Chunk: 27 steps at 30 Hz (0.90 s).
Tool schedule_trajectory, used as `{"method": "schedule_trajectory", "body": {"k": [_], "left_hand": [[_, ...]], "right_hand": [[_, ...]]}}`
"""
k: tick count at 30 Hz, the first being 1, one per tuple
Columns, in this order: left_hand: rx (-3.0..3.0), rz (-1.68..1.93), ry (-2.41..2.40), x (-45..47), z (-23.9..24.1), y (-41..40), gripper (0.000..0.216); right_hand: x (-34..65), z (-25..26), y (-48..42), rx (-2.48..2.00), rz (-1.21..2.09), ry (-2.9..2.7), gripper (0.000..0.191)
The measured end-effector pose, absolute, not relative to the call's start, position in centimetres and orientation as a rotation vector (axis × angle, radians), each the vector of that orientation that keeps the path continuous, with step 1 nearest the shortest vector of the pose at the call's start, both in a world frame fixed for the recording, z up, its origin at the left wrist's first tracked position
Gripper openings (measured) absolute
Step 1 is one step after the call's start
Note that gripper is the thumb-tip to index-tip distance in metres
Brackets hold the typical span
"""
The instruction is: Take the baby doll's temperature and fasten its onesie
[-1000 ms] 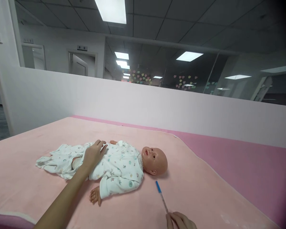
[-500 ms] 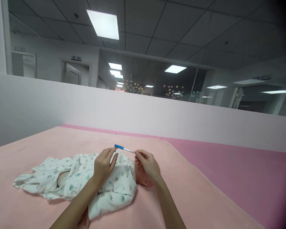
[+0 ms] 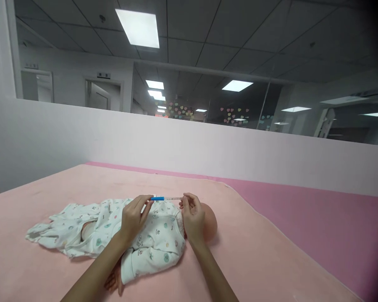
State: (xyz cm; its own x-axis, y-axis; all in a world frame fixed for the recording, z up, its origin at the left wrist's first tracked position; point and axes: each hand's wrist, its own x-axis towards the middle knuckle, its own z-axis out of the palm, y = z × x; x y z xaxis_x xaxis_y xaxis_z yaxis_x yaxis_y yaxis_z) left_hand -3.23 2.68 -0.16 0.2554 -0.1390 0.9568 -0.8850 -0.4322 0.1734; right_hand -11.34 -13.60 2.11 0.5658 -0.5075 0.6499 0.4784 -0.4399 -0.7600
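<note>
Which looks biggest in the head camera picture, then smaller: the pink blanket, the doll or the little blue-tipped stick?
1. Pink blanket, by far the biggest.
2. Doll lying on it.
3. Blue-tipped stick, thinnest and smallest, held between left hand and right hand.

Thermometer (image 3: 166, 198): thin clear stick with blue cap at one end. Pose horizontal, raised above doll chest. Blue cap end pinched at left hand (image 3: 135, 216) fingertips; clear end pinched at right hand (image 3: 192, 215) fingertips; middle section spans gap between both sets of fingertips.

Baby doll (image 3: 151, 235): supine, white printed romper, bald head. Torso directly below left fingers; head behind right fingers, partly hidden.
</note>
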Motion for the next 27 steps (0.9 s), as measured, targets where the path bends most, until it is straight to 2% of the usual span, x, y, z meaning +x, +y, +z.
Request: {"method": "schedule_trajectory", "body": {"k": [10,17,27], "left_hand": [[1.827,1.155,-0.878,-3.6,0.1,2.9,0.017],[1.804,1.042,-0.844,-3.9,0.2,3.0,0.020],[1.622,1.317,-1.060,-3.7,-0.4,3.1,0.013]], "right_hand": [[-11.3,0.5,-13.7,-2.047,-1.526,-0.100,0.020],[-11.4,-0.1,-13.1,-2.030,-1.643,-0.226,0.017],[-11.3,-0.5,-13.3,-1.965,-1.729,-0.225,0.017]]}}
